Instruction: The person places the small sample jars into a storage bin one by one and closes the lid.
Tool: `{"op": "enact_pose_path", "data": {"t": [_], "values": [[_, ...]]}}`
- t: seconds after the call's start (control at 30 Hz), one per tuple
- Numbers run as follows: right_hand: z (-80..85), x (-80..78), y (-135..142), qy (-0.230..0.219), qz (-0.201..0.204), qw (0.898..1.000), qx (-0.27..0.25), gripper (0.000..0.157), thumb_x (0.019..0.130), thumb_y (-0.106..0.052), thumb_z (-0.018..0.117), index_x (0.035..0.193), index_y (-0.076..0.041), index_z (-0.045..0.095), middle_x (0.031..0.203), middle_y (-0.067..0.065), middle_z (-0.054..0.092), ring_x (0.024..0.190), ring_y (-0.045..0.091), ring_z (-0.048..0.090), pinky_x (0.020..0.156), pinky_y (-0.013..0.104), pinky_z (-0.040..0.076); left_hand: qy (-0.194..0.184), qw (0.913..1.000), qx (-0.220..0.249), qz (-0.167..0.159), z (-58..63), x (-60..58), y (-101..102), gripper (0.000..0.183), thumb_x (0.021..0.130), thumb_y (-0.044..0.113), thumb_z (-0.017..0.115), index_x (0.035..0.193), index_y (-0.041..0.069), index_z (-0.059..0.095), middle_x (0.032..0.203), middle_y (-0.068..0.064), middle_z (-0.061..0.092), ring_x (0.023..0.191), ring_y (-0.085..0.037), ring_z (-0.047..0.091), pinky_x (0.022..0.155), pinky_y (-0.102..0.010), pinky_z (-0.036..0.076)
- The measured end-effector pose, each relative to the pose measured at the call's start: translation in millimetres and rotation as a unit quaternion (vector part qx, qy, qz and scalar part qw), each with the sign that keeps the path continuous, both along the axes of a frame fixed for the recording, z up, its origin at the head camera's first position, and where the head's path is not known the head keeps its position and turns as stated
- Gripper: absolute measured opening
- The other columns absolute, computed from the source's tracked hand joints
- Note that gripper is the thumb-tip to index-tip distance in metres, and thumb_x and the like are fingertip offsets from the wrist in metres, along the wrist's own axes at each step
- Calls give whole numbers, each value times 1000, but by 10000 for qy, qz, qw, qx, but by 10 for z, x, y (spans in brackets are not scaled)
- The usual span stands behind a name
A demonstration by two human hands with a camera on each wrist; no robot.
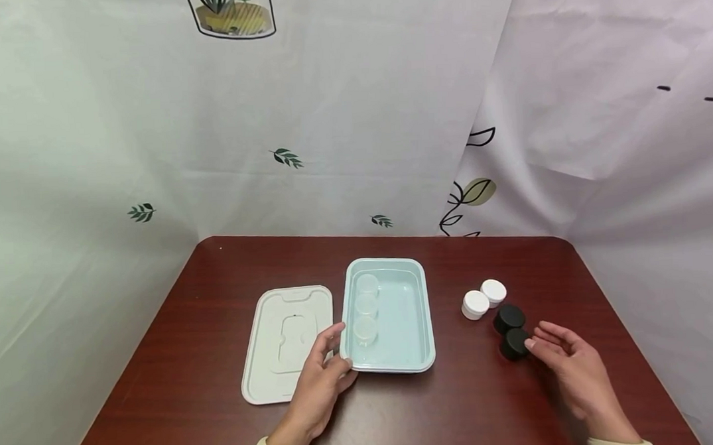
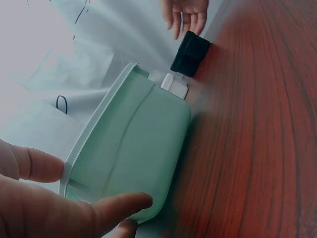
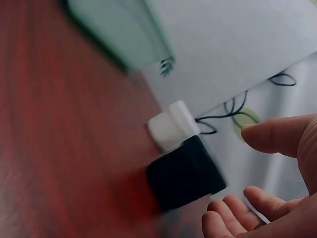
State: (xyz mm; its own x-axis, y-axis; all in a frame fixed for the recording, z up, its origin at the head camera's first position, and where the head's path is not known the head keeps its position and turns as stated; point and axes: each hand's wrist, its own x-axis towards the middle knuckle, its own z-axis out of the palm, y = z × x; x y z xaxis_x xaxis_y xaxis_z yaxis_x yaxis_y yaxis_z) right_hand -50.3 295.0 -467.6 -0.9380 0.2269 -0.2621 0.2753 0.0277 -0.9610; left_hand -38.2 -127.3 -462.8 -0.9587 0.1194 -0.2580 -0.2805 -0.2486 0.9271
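A pale blue plastic tub (image 1: 401, 313) stands mid-table, with 3 small clear round containers (image 1: 366, 304) lined up along its left side. My left hand (image 1: 318, 385) holds the tub's front left corner, a finger at the rim and the thumb against the wall in the left wrist view. At the right, my right hand (image 1: 573, 371) hovers beside two black round jars (image 1: 514, 344), fingers apart and nothing between them. In the right wrist view a black jar (image 3: 185, 173) sits just past the fingertips. Two white round jars (image 1: 475, 305) stand behind the black ones.
A white rectangular lid (image 1: 267, 359) lies flat left of the tub, partly behind my left hand. The dark red wooden table (image 1: 177, 363) has rounded far corners. Patterned white cloth (image 1: 352, 116) hangs behind and at both sides.
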Motion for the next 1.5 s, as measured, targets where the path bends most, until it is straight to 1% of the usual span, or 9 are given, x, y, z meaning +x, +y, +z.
{"op": "enact_pose_path", "data": {"t": [0.1,0.2,0.37,0.47,0.9,1.03,1.17,1.3,1.5], "values": [[-62,-27,-36,-433,-20,9987,263,75,95,-18,80,155,-2,38,113,-29,59,101,-11,60,84,9,52,-1,10000,5,-21,-7,-3,-1,71,95,0,54,162,11,32,158,-23,32,124,-26,60,102,-47,53],[-101,-44,-71,-769,26,9958,502,83,93,-23,83,159,-4,35,120,-21,55,101,-11,57,84,10,51,-1,10000,-4,-42,-10,-8,0,71,95,0,53,162,11,32,158,-23,32,126,-27,60,103,-48,53],[-115,-53,-117,-862,188,9930,781,87,93,-26,83,161,-5,34,134,-5,50,101,-13,56,84,10,51,4,10000,-26,-42,-12,-9,-4,71,95,-1,53,162,12,32,158,-23,32,128,-27,59,104,-49,52],[-113,-48,-140,-834,241,9922,896,86,94,-25,82,161,-4,33,138,-1,49,100,-15,56,84,10,51,-7,10000,-24,-25,-12,-9,-7,71,95,-1,53,162,12,33,158,-23,33,127,-26,59,104,-49,52],[-104,-52,-151,-818,66,9913,1028,79,92,-28,84,157,-4,45,117,-13,62,96,-11,61,81,14,54,-30,10000,-81,-32,8,-11,-1,71,95,0,53,162,12,32,157,-23,33,127,-27,57,103,-46,53],[-69,-24,-114,-660,-73,9968,454,76,91,-23,85,154,-3,47,107,-20,64,98,-8,64,82,15,56,-13,9999,-124,-57,12,-10,-2,71,95,1,53,162,12,32,158,-23,33,128,-28,56,103,-46,53],[-5,17,-63,-403,-59,9992,-30,69,92,-18,83,151,-4,51,104,-20,67,98,-4,67,83,17,58,-14,9999,-123,-62,13,-11,-2,70,95,1,53,162,12,32,158,-23,33,129,-29,55,103,-46,53],[93,26,-39,-195,-38,9997,-134,58,93,-15,82,146,-10,58,105,-18,68,98,-2,67,82,19,59,-17,9999,-102,-49,13,-14,-1,71,95,1,53,162,12,33,158,-23,33,128,-29,55,103,-46,53],[310,-65,-66,209,126,9997,42,55,94,-15,80,145,-11,59,112,-16,64,99,-1,65,80,18,58,23,9999,-86,-90,6,-18,-9,71,95,0,52,162,12,32,158,-23,33,129,-28,57,104,-46,52]]}}
